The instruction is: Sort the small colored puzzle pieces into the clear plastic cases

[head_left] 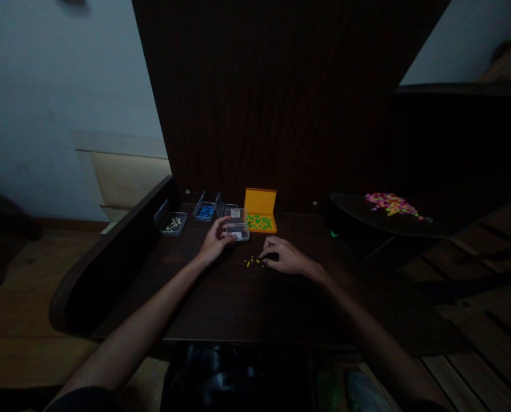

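On the dark wooden table [221, 303] my left hand [214, 240] grips the near left corner of a small clear plastic box [238, 228] with its lid up. My right hand [283, 256] rests palm down, fingers curled, its fingertips beside several tiny yellow beads [252, 262] scattered on the table. I cannot make out whether the right fingers pinch a bead. Just behind stands an open orange box [260, 213] holding green beads.
A clear box of blue beads [205, 211] and another of pale beads [172, 223] stand at the back left. A tall dark wood panel [281, 97] rises behind. To the right, a dark stool top [367, 214] carries a pile of mixed coloured beads [391, 204].
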The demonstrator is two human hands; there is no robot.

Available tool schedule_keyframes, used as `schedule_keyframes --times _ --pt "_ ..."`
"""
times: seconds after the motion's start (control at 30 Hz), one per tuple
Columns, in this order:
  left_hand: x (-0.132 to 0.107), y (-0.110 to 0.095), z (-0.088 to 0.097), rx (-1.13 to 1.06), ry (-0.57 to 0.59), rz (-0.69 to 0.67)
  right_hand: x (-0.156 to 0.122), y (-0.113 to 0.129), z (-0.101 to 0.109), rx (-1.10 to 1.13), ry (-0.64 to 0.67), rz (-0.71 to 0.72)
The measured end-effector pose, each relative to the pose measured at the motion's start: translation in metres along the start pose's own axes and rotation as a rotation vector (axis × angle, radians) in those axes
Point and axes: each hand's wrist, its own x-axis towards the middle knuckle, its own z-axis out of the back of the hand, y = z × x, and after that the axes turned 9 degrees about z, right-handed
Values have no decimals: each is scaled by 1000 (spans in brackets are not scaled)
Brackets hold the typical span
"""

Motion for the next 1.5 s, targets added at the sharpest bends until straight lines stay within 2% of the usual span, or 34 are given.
schedule_keyframes --times 0.27,0.67,0.83,0.97,1.2,1.33,1.5 --pt "2 3 1 -8 7 22 -17 -3 -4 71 31 -13" --pt "2 5 1 8 32 23 -24 -19 -17 146 -82 -76" --pt "2 7 1 9 38 19 -13 -18 -23 130 -96 14" --pt "2 8 1 4 29 25 -6 -16 -25 113 -103 33" --pt "2 8 1 3 42 2 -10 -8 -26 50 -99 76" --pt "1 6 0 18 29 -4 -15 -5 -24 2 -52 98" --pt "0 4 -1 35 40 1 -16 -3 -22 64 8 103"
